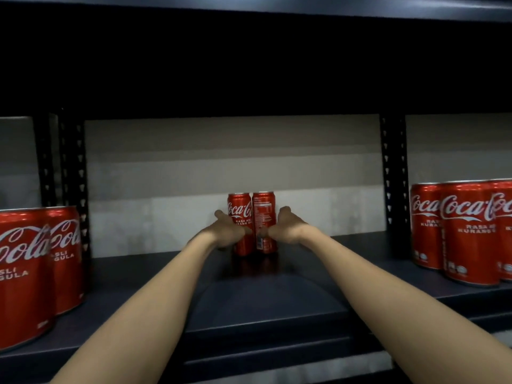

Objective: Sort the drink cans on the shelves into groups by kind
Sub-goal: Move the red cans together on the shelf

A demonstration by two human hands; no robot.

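Two tall red Coca-Cola cans stand side by side at the back of the dark shelf point(263, 300), against the grey wall. My left hand point(225, 231) grips the left can point(239, 209) from its left side. My right hand point(288, 227) grips the right can point(263, 209) from its right side. The two cans touch each other. Both arms reach straight forward over the shelf board. My fingertips are hidden behind the cans.
Two red Coca-Cola cans point(33, 267) stand at the shelf's near left. Three more red Coca-Cola cans point(468, 231) stand at the right. Black perforated uprights point(393, 173) flank the bay, and another shelf board point(249, 6) hangs overhead.
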